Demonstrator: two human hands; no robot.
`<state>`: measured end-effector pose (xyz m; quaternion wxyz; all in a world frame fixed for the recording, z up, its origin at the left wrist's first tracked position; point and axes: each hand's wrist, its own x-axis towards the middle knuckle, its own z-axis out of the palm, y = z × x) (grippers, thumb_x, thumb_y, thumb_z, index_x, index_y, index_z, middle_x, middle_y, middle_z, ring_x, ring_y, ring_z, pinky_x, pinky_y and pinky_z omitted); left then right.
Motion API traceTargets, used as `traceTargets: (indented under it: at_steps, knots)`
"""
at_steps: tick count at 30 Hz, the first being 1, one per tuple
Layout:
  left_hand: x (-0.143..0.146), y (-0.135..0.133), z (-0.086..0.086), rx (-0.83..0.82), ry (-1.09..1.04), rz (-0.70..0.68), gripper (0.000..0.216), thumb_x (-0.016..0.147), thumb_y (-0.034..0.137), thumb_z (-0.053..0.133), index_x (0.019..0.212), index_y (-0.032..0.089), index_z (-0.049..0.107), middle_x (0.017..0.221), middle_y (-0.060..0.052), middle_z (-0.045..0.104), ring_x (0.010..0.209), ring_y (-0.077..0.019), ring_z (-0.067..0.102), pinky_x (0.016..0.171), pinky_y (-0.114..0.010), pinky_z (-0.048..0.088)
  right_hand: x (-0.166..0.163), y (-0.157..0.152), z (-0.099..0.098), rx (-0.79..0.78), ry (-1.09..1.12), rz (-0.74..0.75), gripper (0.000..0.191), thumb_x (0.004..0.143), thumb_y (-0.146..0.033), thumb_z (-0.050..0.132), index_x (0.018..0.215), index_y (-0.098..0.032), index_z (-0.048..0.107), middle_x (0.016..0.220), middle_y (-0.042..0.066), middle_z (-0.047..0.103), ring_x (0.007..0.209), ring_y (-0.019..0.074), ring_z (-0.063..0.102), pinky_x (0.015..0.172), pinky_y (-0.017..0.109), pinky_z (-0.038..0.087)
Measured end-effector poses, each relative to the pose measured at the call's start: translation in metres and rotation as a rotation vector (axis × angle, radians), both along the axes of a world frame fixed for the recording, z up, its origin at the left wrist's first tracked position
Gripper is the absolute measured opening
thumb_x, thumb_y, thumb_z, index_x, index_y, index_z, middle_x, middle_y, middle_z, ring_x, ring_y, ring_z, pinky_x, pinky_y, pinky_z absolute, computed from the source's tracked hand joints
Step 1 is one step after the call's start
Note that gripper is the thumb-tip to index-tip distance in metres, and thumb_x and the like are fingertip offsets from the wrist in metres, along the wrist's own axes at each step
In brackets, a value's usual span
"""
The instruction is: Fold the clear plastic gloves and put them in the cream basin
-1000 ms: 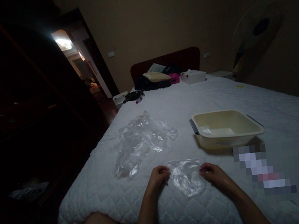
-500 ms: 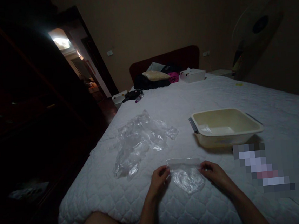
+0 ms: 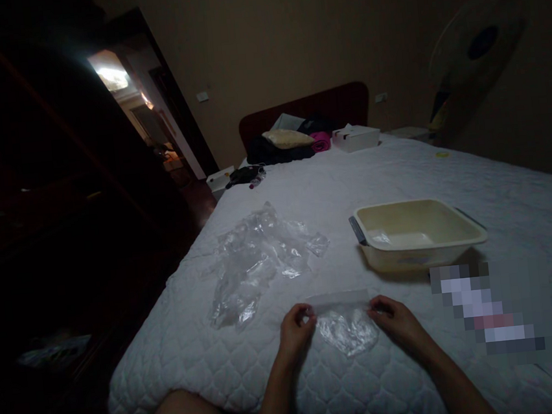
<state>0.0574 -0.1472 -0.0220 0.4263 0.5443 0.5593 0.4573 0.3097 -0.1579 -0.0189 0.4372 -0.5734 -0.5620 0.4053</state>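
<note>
A small clear plastic bag (image 3: pixel 346 327) lies on the white quilted bed (image 3: pixel 400 175) near its front edge. My left hand (image 3: pixel 294 325) pinches the bag's left top corner, fingers curled. My right hand (image 3: pixel 394 319) pinches the right top corner. The bag's top edge is stretched straight between both hands and looks folded over. A pile of crumpled clear plastic bags (image 3: pixel 256 261) sits to the left, a little beyond my left hand.
A cream plastic basin (image 3: pixel 418 232) stands just beyond my right hand. Pillows, dark clothes and a white box (image 3: pixel 356 137) lie by the headboard. A standing fan (image 3: pixel 476 57) is at the far right. The bed's left edge drops to a dark floor.
Both hands have stayed on the bag's corners. The top edge has been pulled taut and folded down, so the bag looks shorter than a second ago.
</note>
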Motion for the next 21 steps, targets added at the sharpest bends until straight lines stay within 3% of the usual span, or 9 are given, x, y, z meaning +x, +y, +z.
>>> traceTargets:
  at_steps: [3, 6, 10, 13, 18, 21]
  knots:
    - [0.000, 0.000, 0.002, 0.010, 0.014, 0.003, 0.022, 0.062, 0.021, 0.060, 0.083, 0.015, 0.062, 0.073, 0.000, 0.059, 0.052, -0.0072, 0.041, 0.050, -0.018, 0.031, 0.002, -0.002, 0.003, -0.051, 0.061, 0.033, 0.025, 0.065, -0.034, 0.059, 0.083, -0.017, 0.060, 0.078, 0.003, 0.062, 0.070, 0.0177, 0.057, 0.062, 0.026, 0.044]
    - [0.000, -0.001, 0.004, 0.017, 0.021, 0.003, 0.022, 0.063, 0.021, 0.061, 0.083, 0.015, 0.063, 0.073, 0.000, 0.060, 0.053, -0.0075, 0.041, 0.051, -0.018, 0.032, 0.002, -0.007, 0.011, -0.152, 0.142, 0.059, 0.032, 0.067, -0.038, 0.056, 0.091, -0.018, 0.059, 0.069, -0.001, 0.059, 0.057, 0.0134, 0.053, 0.051, 0.023, 0.041]
    - [0.001, -0.001, 0.004, 0.019, 0.022, 0.006, 0.022, 0.063, 0.023, 0.062, 0.083, 0.015, 0.063, 0.073, 0.001, 0.060, 0.052, -0.0073, 0.041, 0.050, -0.018, 0.031, 0.000, -0.011, 0.022, -0.232, 0.243, 0.030, 0.036, 0.070, -0.047, 0.053, 0.092, -0.020, 0.059, 0.075, 0.000, 0.058, 0.056, 0.0121, 0.053, 0.049, 0.022, 0.041]
    - [0.000, -0.001, 0.002, 0.022, 0.022, 0.002, 0.020, 0.063, 0.022, 0.062, 0.082, 0.015, 0.063, 0.072, 0.001, 0.060, 0.051, -0.0069, 0.041, 0.048, -0.017, 0.030, -0.002, -0.010, 0.022, -0.182, 0.179, 0.029, 0.036, 0.070, -0.050, 0.056, 0.087, -0.018, 0.061, 0.071, 0.001, 0.059, 0.054, 0.0125, 0.052, 0.046, 0.022, 0.039]
    - [0.000, 0.000, -0.002, 0.042, 0.030, 0.003, 0.019, 0.064, 0.020, 0.062, 0.081, 0.015, 0.064, 0.072, 0.000, 0.060, 0.055, -0.0085, 0.045, 0.052, -0.018, 0.033, -0.002, -0.008, 0.015, -0.022, 0.065, 0.003, 0.030, 0.067, -0.044, 0.062, 0.079, -0.016, 0.062, 0.070, 0.002, 0.062, 0.064, 0.0165, 0.055, 0.057, 0.026, 0.043]
    - [-0.001, 0.000, -0.005, 0.056, 0.029, 0.001, 0.022, 0.064, 0.020, 0.061, 0.085, 0.014, 0.065, 0.073, -0.001, 0.061, 0.059, -0.0109, 0.050, 0.056, -0.020, 0.037, -0.002, -0.008, 0.011, -0.026, 0.055, 0.008, 0.027, 0.068, -0.043, 0.060, 0.075, -0.017, 0.061, 0.058, -0.002, 0.055, 0.051, 0.0124, 0.048, 0.047, 0.023, 0.038]
